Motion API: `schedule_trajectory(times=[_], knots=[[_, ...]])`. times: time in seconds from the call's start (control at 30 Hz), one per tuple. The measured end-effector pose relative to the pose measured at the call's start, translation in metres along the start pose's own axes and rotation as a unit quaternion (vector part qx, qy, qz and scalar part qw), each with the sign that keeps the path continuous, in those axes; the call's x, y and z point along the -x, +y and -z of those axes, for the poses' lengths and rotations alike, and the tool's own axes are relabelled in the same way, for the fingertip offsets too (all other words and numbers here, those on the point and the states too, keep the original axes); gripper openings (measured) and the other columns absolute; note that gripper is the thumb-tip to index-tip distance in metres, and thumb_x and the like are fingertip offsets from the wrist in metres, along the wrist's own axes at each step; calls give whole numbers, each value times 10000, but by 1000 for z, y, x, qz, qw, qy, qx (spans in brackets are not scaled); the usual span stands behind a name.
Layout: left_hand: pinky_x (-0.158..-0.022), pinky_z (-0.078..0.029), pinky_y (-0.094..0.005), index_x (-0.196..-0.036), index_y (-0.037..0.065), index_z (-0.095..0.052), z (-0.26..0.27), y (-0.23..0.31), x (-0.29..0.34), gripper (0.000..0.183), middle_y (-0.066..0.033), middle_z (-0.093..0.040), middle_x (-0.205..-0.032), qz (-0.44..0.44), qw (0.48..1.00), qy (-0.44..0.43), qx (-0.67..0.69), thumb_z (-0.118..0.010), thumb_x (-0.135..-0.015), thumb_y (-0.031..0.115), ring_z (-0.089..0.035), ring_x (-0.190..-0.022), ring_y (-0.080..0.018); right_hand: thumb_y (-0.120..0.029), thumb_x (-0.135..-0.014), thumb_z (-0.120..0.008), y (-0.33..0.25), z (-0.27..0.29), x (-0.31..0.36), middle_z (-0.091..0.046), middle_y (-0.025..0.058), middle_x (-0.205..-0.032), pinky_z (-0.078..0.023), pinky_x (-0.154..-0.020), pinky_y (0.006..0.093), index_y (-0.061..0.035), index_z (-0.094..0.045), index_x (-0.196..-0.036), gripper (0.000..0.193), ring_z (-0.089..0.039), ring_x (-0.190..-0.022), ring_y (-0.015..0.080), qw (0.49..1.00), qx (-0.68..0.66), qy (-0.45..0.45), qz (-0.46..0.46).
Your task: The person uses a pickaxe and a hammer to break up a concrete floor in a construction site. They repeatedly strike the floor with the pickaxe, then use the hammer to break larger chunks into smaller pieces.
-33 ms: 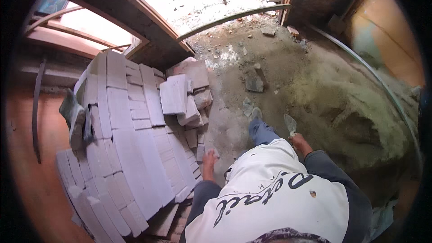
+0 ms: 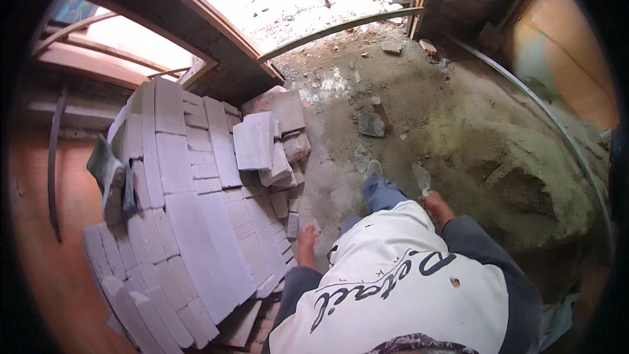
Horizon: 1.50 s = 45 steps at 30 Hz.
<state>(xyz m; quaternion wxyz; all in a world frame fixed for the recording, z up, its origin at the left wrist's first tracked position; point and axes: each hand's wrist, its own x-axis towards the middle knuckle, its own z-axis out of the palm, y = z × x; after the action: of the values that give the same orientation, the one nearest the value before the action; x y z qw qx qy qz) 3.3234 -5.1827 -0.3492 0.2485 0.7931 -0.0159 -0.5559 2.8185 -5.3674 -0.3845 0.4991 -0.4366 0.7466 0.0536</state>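
Note:
My right hand (image 2: 434, 204) is closed around the handle of a trowel (image 2: 422, 177), whose grey blade points away from me over the sandy floor. My left hand (image 2: 306, 236) hangs low beside the stack of pale blocks (image 2: 203, 223), with its fingers partly spread. Nothing shows clearly in it, and a small pale patch lies at its fingertips. Close to that hand, loose block pieces (image 2: 278, 164) lean in a heap at the stack's right side. My shoe (image 2: 374, 168) shows on the floor ahead, with the leg in blue trousers.
A sand heap (image 2: 517, 164) spreads along the right. Flat rubble pieces (image 2: 371, 124) lie on the dirt floor ahead. A curved-looking strip (image 2: 341, 31) crosses the bright doorway, beside a wooden frame (image 2: 177, 10). A long pale bar (image 2: 544, 98) runs along the right wall.
The view has shifted very slightly, so the blocks and floor sit a little lower. Both hands stay almost where they were, the trowel still in my right hand.

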Motion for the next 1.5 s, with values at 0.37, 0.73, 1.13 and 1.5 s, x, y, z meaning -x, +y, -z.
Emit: schedule_trajectory(times=[0.37,0.73,1.13,1.5], knots=[[-835,-515,-380,-1134,-24,-715,-24,105,-26,438,-182,-717,-1094,-54,980,30,-190,-610,-928,349,-668,-976,-242,-167,-921,-680,-321,144,-125,-557,104,-715,-428,-409,397,-34,-496,-1219,375,-533,-492,222,973,-216,-59,58],[-676,-532,-336,-1238,16,-628,17,414,-194,416,-91,-685,-1074,-53,988,21,-146,-603,-973,336,-651,-852,-192,-163,-935,-694,-390,119,-238,-579,132,-751,-452,-434,437,-60,-499,-1231,369,-565,-531,251,955,-245,-23,-169],[-732,-558,-310,-1296,77,-599,-14,809,-304,386,-67,-650,-1190,-169,985,-37,-24,-601,-1009,335,-654,-961,-172,-158,-855,-737,-566,128,-284,-617,114,-820,-485,-462,419,-41,-549,-1205,414,-588,-581,227,967,-242,57,-65],[-652,-497,-259,-1313,31,-596,-181,946,-378,453,-78,-658,-1106,-146,983,-99,-57,-642,-970,323,-654,-870,-147,-168,-863,-710,-717,257,-470,-629,114,-814,-487,-467,406,-52,-539,-1260,448,-608,-567,208,975,-209,59,-44]])
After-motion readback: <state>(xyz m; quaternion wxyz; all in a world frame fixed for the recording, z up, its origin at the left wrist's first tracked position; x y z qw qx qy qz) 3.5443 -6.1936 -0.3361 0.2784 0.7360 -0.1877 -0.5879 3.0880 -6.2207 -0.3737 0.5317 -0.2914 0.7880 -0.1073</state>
